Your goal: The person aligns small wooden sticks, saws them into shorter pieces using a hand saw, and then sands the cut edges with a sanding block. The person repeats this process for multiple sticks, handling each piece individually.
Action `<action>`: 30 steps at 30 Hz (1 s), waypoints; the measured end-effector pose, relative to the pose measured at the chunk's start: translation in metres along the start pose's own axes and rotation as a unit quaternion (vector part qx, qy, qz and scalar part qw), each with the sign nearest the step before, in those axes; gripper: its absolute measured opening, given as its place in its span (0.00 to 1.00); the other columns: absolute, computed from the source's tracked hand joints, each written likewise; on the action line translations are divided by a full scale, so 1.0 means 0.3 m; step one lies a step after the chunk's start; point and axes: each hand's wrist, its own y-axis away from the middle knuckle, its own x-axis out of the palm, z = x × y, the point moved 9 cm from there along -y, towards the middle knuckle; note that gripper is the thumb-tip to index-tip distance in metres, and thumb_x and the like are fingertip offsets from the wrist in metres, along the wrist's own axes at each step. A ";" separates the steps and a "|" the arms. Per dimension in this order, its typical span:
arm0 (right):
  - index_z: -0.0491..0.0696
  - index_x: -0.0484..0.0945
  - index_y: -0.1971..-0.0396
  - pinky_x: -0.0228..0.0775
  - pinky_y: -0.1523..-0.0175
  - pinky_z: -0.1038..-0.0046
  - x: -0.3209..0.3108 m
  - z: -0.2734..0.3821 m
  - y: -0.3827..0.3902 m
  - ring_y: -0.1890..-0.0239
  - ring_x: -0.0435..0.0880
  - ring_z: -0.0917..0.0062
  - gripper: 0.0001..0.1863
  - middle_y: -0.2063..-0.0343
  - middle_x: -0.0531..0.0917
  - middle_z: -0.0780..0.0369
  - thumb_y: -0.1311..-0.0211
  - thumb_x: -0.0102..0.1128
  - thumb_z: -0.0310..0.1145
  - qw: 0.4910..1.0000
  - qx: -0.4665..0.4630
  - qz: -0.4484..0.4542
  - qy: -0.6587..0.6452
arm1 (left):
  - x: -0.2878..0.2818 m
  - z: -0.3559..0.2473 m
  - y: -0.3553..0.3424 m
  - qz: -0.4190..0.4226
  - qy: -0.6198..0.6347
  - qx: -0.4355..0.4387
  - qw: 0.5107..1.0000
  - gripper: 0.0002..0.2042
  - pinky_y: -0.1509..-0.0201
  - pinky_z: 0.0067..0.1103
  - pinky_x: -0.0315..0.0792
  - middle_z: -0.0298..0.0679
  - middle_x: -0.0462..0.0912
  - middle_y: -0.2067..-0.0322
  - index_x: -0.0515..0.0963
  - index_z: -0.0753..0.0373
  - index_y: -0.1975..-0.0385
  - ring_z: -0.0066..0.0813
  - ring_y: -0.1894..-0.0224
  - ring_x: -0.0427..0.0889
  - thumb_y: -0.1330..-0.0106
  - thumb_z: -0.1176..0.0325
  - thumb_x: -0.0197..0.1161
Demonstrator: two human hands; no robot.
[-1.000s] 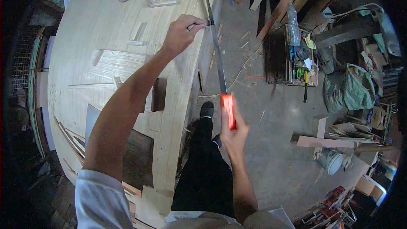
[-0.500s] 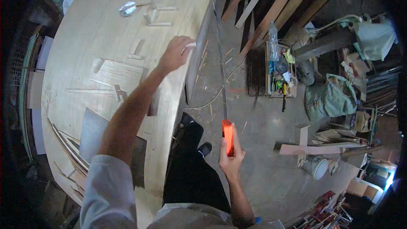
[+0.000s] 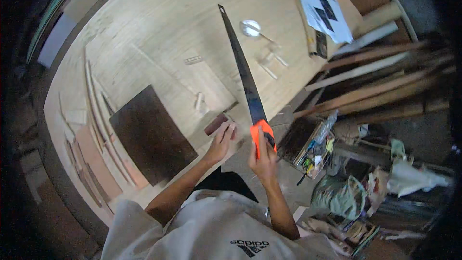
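Observation:
My right hand (image 3: pixel 263 159) grips the orange handle (image 3: pixel 260 132) of a long handsaw, whose dark blade (image 3: pixel 243 62) angles up over the pale plywood table (image 3: pixel 173 19). My left hand (image 3: pixel 219 144) is closed at the table's near right edge, beside a small reddish-brown block (image 3: pixel 214 124); what its fingers hold is too blurred to make out. On the table lie a dark square board (image 3: pixel 151 135), a pale board (image 3: pixel 214 89), a small wooden frame (image 3: pixel 269 67) and a foil-covered lump (image 3: pixel 250 28) with a stick.
Strips and offcuts (image 3: pixel 94 106) lie along the table's left side. A white sheet (image 3: pixel 317 7) rests at its far right. Long planks (image 3: pixel 356 91) lean beyond the right edge. A crate of tools (image 3: pixel 313 149), a green sack (image 3: pixel 337 197) and piled scrap stand on the floor at right.
The view has swung toward the table. The saw has moved from beside the table edge to over the tabletop, blade raised. My left hand appears lower in the picture, by the brown block.

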 end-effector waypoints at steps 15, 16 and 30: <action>0.36 0.53 0.29 0.67 0.63 0.58 0.788 0.543 -0.238 0.75 0.75 0.61 0.42 0.80 0.75 0.54 0.45 0.55 0.27 0.950 -0.271 0.146 -0.059 | -0.326 -0.159 0.457 -0.488 0.053 -0.001 0.871 0.14 0.62 0.17 0.62 0.29 0.70 0.67 0.74 0.61 0.57 0.17 0.67 0.65 0.20 0.59 0.44; 0.36 0.54 0.29 0.66 0.64 0.59 0.801 0.562 -0.216 0.76 0.75 0.62 0.42 0.80 0.76 0.54 0.46 0.55 0.26 0.952 -0.264 0.137 -0.072 | -0.305 -0.150 0.481 -0.515 0.065 0.014 0.855 0.14 0.62 0.17 0.62 0.29 0.70 0.67 0.74 0.61 0.58 0.17 0.67 0.65 0.20 0.59 0.44; 0.45 0.46 0.25 0.66 0.44 0.55 0.987 0.395 0.046 0.49 0.73 0.52 0.49 0.49 0.74 0.45 0.42 0.66 0.35 0.750 -0.397 0.465 -0.252 | -0.236 -0.165 0.464 -0.598 0.170 0.099 0.777 0.15 0.62 0.19 0.64 0.30 0.71 0.69 0.73 0.64 0.55 0.18 0.68 0.67 0.20 0.59 0.45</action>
